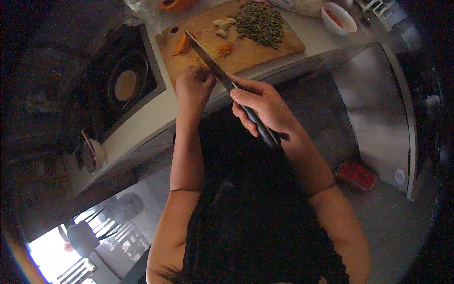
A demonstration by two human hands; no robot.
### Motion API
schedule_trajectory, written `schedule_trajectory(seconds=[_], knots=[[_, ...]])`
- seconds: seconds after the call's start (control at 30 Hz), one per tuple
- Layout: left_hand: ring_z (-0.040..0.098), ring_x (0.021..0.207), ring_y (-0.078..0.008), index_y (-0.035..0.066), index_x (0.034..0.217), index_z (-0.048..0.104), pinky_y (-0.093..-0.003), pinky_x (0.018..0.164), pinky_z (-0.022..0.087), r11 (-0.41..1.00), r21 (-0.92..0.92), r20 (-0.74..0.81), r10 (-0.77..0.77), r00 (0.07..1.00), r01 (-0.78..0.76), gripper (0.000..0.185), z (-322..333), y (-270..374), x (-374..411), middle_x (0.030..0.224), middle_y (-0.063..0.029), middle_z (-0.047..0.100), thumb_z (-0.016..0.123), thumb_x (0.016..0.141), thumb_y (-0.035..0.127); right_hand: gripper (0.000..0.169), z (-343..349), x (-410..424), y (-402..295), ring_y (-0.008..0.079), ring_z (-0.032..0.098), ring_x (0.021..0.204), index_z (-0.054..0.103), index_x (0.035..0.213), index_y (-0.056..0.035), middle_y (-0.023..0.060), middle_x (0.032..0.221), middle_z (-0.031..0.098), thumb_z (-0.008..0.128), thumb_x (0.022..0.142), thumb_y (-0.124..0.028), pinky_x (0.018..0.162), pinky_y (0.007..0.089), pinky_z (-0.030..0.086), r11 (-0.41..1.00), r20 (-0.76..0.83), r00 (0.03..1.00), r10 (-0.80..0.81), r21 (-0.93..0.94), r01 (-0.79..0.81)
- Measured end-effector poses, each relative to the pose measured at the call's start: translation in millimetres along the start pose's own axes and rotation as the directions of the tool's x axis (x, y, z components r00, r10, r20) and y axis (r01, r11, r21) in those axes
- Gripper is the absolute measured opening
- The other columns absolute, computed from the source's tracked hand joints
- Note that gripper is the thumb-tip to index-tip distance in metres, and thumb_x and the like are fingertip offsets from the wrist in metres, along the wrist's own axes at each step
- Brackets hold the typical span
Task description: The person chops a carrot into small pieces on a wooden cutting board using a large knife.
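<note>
My right hand (264, 101) grips the black handle of a kitchen knife (209, 62), its blade slanting up and left over a wooden cutting board (248, 60). Beside the blade, my left hand (195, 83) is curled at the near edge of the board; whether its fingers hold anything is hidden. An orange wedge (182, 45), perhaps pumpkin, lies near the blade's tip. Finely chopped orange bits (226, 50) form a small heap right of the blade. Peeled garlic cloves (223, 26) sit farther back, next to a pile of chopped green beans (260, 25).
To the left, a frying pan (127, 83) rests on a dark cooktop. A bowl (95, 156) with a utensil stands on the counter's left stretch. At the back are a white bowl (340, 21) with orange pieces and an orange piece (177, 4). A red-filled container (356, 175) is on the floor.
</note>
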State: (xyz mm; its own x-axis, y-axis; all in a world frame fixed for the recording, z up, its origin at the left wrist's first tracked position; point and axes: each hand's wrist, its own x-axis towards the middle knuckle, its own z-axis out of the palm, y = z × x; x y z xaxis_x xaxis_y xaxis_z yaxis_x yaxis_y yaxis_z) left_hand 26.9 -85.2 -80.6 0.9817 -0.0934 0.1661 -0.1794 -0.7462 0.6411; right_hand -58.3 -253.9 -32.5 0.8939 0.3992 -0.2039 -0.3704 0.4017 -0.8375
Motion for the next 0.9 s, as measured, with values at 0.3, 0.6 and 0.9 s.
schedule_trajectory(seconds=[0.3, 0.6, 0.9], knots=[[0.064, 0.07, -0.0229, 0.0, 0.083, 0.064, -0.0333, 0.064, 0.049, 0.997, 0.05, 0.011, 0.056, 0.998, -0.057, 0.019, -7.1, 5.3, 2.3, 0.077, -0.0123, 0.066, 0.07, 0.069, 0.011, 0.049, 7.1, 3.6, -1.7, 0.0091, 0.045, 0.038, 0.034, 0.136, -0.0102, -0.0001, 0.055, 0.048, 0.048, 0.09, -0.022, 0.034, 0.0245, 0.04, 0.996, -0.032, 0.998, 0.051, -0.067, -0.053], [0.062, 0.071, -0.0298, 0.003, 0.083, 0.065, -0.0376, 0.064, 0.048, 0.992, -0.094, 0.013, 0.086, 0.996, -0.084, 0.018, 11.9, 5.1, -2.6, 0.079, -0.0147, 0.064, 0.064, 0.071, 0.016, 0.045, -20.5, -2.7, 0.4, 0.0078, 0.045, 0.037, 0.042, 0.13, -0.0068, -0.0008, 0.055, 0.048, 0.05, 0.089, -0.023, 0.034, 0.0235, 0.039, 0.988, -0.036, 0.999, 0.033, -0.149, -0.038], [0.063, 0.077, -0.0319, 0.003, 0.089, 0.064, -0.0388, 0.068, 0.048, 0.997, -0.062, -0.087, 0.05, 0.995, -0.055, 0.018, 55.5, 36.1, 15.5, 0.082, -0.0177, 0.063, 0.06, 0.075, 0.014, 0.056, -56.0, -13.8, 18.3, 0.0074, 0.045, 0.039, 0.033, 0.138, -0.012, -0.0004, 0.053, 0.048, 0.055, 0.086, -0.02, 0.039, 0.0244, 0.04, 0.869, -0.062, 0.989, -0.133, -0.487, 0.086]])
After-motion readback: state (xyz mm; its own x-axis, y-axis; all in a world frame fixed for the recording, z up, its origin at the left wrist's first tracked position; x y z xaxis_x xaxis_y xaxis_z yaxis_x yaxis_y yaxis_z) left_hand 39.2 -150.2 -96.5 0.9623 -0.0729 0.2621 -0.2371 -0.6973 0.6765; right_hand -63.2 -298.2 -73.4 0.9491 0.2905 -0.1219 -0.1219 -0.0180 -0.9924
